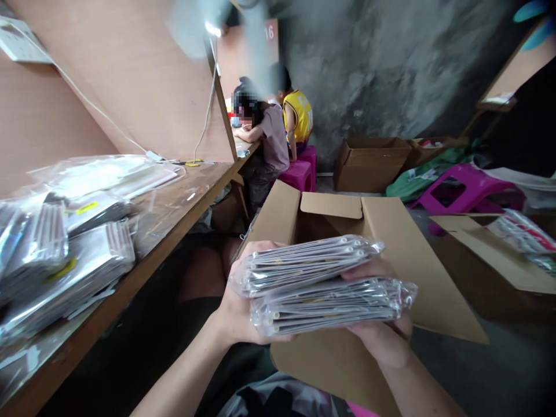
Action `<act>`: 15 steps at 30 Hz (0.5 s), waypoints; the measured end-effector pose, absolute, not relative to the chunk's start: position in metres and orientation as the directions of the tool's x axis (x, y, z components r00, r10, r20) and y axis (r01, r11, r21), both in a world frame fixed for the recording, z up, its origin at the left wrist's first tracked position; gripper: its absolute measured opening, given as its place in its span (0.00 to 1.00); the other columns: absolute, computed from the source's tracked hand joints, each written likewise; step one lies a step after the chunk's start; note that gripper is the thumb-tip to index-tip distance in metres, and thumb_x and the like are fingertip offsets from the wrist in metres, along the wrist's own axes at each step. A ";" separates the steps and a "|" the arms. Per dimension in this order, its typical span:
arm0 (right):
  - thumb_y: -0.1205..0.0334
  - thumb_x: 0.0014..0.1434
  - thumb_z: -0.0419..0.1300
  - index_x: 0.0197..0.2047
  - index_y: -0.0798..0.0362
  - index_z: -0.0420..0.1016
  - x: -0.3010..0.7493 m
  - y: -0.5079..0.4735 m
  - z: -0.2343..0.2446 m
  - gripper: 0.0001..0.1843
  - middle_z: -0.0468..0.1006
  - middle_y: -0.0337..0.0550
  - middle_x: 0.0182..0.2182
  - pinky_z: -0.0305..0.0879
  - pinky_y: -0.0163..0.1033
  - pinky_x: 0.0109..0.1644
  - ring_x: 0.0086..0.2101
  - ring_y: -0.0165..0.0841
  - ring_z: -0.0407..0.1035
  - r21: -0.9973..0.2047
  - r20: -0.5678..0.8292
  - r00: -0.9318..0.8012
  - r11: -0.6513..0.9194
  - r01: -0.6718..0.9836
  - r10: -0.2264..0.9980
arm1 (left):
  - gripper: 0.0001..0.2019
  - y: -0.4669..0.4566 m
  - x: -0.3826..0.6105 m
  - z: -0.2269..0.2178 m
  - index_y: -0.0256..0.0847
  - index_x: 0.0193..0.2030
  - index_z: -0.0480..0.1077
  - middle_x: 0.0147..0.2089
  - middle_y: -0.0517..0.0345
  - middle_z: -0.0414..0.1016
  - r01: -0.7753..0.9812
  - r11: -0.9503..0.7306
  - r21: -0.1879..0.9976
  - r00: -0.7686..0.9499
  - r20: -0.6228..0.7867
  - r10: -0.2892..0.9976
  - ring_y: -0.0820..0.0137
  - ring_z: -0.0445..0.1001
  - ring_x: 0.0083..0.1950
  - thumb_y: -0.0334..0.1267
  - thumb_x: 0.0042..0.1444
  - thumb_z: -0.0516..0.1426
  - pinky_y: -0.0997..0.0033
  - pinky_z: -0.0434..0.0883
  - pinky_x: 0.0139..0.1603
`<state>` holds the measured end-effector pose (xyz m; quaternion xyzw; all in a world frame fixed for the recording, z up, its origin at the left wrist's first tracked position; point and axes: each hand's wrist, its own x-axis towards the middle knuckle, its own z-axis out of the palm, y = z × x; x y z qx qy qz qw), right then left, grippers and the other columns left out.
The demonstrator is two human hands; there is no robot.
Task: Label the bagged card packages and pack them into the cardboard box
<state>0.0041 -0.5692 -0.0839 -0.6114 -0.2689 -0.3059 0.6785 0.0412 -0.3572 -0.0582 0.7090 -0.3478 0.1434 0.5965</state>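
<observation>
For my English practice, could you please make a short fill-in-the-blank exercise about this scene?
The left hand and right hand hold wrapped flat packets above an open ____ box.
More packets lie on the wooden bench to the ____ of the hands.
A person in a yellow top sits on a ____ stool.

Missing words: cardboard, left, pink.

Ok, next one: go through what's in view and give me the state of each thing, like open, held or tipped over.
Left hand, holding a plastic-wrapped stack
Right hand, holding a second plastic-wrapped stack
Near cardboard box, open, flaps up
Far cardboard box, open
Magenta plastic stool, tipped over
</observation>
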 end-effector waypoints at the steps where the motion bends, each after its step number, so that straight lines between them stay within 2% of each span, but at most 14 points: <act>1: 0.55 0.60 0.72 0.50 0.42 0.79 0.005 -0.569 -0.085 0.15 0.72 0.46 0.54 0.75 0.54 0.58 0.57 0.49 0.68 -0.665 0.738 0.669 0.071 0.743 -0.090 | 0.42 -0.356 0.041 -0.060 0.52 0.59 0.68 0.56 0.55 0.78 -0.690 -0.052 0.721 0.694 0.641 -0.327 0.53 0.80 0.57 0.43 0.34 0.76 0.53 0.77 0.59; 4: 0.56 0.60 0.71 0.49 0.43 0.79 0.006 -0.570 -0.090 0.14 0.71 0.46 0.52 0.75 0.51 0.58 0.56 0.46 0.69 -0.670 0.729 0.676 0.090 0.737 -0.104 | 0.43 -0.354 0.043 -0.064 0.52 0.61 0.66 0.56 0.53 0.78 -0.703 -0.068 0.708 0.682 0.645 -0.345 0.50 0.79 0.56 0.44 0.35 0.76 0.50 0.76 0.60; 9: 0.54 0.62 0.66 0.54 0.44 0.76 0.004 -0.572 -0.097 0.16 0.69 0.48 0.54 0.74 0.57 0.61 0.56 0.48 0.69 -0.712 0.684 0.726 0.158 0.685 -0.068 | 0.46 -0.357 0.043 -0.065 0.52 0.64 0.63 0.50 0.53 0.80 -0.626 -0.051 0.778 0.741 0.573 -0.350 0.49 0.81 0.51 0.44 0.37 0.76 0.46 0.78 0.59; 12: 0.52 0.62 0.66 0.55 0.43 0.76 0.004 -0.572 -0.095 0.18 0.68 0.48 0.55 0.74 0.55 0.62 0.57 0.47 0.68 -0.716 0.680 0.729 0.143 0.684 -0.079 | 0.44 -0.361 0.044 -0.064 0.49 0.63 0.64 0.51 0.52 0.80 -0.654 -0.056 0.754 0.726 0.606 -0.325 0.50 0.82 0.50 0.44 0.39 0.76 0.46 0.79 0.58; 15: 0.46 0.63 0.66 0.54 0.42 0.74 0.002 -0.572 -0.091 0.18 0.67 0.48 0.58 0.74 0.56 0.63 0.59 0.49 0.67 -0.780 0.607 0.792 0.141 0.609 -0.062 | 0.42 -0.365 0.047 -0.065 0.45 0.62 0.66 0.55 0.48 0.81 -0.707 -0.034 0.706 0.680 0.667 -0.305 0.47 0.82 0.54 0.46 0.41 0.76 0.43 0.78 0.60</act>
